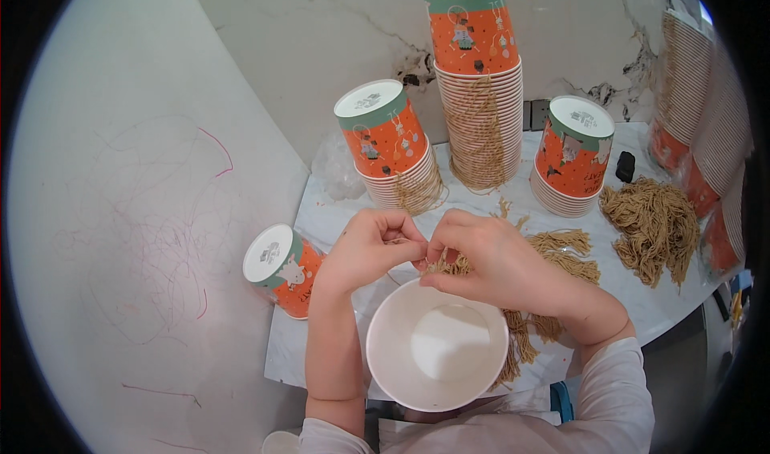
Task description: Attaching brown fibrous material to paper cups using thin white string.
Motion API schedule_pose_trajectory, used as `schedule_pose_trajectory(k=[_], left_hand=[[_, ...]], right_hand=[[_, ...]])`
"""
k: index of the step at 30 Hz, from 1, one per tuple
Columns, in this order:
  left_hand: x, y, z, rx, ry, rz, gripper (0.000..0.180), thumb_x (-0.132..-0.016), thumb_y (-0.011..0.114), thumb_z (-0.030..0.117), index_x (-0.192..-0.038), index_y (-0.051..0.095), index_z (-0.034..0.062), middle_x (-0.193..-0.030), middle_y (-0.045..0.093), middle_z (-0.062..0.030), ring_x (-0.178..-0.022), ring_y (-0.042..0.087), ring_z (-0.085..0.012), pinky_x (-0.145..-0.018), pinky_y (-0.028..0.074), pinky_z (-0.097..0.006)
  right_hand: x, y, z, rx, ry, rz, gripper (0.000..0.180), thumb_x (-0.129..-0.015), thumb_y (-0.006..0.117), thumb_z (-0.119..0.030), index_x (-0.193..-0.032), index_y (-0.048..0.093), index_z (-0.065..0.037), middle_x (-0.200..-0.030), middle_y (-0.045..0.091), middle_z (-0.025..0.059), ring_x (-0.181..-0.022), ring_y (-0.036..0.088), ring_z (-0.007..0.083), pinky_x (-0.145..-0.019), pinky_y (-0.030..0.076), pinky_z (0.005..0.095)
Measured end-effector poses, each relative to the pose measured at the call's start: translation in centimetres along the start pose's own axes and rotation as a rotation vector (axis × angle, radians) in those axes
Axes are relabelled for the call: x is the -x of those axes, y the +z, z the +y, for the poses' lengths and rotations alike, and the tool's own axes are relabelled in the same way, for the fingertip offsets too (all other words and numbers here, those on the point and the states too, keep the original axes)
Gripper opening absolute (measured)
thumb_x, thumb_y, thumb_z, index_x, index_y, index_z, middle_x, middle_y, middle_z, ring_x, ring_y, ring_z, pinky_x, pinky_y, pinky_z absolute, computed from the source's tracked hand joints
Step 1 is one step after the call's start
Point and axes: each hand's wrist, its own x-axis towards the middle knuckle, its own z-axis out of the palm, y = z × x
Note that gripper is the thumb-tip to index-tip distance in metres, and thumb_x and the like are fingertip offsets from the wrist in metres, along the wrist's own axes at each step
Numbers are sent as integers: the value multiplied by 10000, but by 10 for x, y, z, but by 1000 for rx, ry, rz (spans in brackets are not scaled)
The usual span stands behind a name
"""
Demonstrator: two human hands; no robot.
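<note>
My left hand (370, 249) and my right hand (496, 263) meet just above the rim of a white paper bucket (393, 366), which stands upright with its inside bare. Both hands are closed in a pinch on tan twine (454, 265); a tuft of it shows between the right thumb and fingers. A thin strand seems to run into the left fingers, though its end is hidden. More cut bundles of tan twine (565, 249) lie beneath and beyond my right forearm, with frayed ends (520, 350) beside the bucket.
Upside-down orange and green paper buckets stand in a tall stack (480, 125), a shorter stack (393, 145) and a right-hand stack (571, 157). One bucket (293, 273) sits at the left table edge. A twine heap (654, 221), black object (626, 166) and bagged buckets (682, 93) are right.
</note>
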Motion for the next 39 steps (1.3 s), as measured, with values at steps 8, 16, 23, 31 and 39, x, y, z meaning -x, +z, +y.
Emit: schedule_pose_trajectory(k=[8,16,23,31,39], left_hand=[[-6,0,-6,-43,15,48,69,-826,700,29,-843,656,-21,-783,715,-45,-718,656,-63,-635,505,-234],[-5,-2,-10,-74,34,100,102,-831,700,55,-865,655,-29,-780,704,-48,-723,658,-77,-650,512,-239],[-10,0,-13,-135,115,129,87,-810,718,51,-866,673,2,-823,686,-8,-685,567,-50,-615,467,-228],[-23,5,-25,13,241,200,123,-802,724,35,-922,715,8,-812,691,16,-625,466,-6,-545,378,-211],[-8,26,-3,95,435,381,114,-908,747,57,-1004,736,-5,-835,715,8,-601,454,12,-532,333,-178]], right_hand=[[-3,13,3,107,77,130,241,-848,813,-234,-853,686,-29,-875,644,89,-696,680,252,-618,525,364],[-7,18,5,-30,61,167,142,-851,745,-144,-834,670,-24,-888,656,108,-730,684,314,-647,539,436],[-5,21,10,2,33,177,97,-836,720,-95,-862,668,-17,-895,662,108,-755,704,286,-659,555,405],[-12,18,17,-107,45,261,79,-844,707,-40,-884,651,0,-896,653,117,-774,704,269,-679,561,376],[-13,0,6,-143,-124,401,114,-875,699,-3,-956,619,9,-927,626,115,-817,697,240,-713,561,324]])
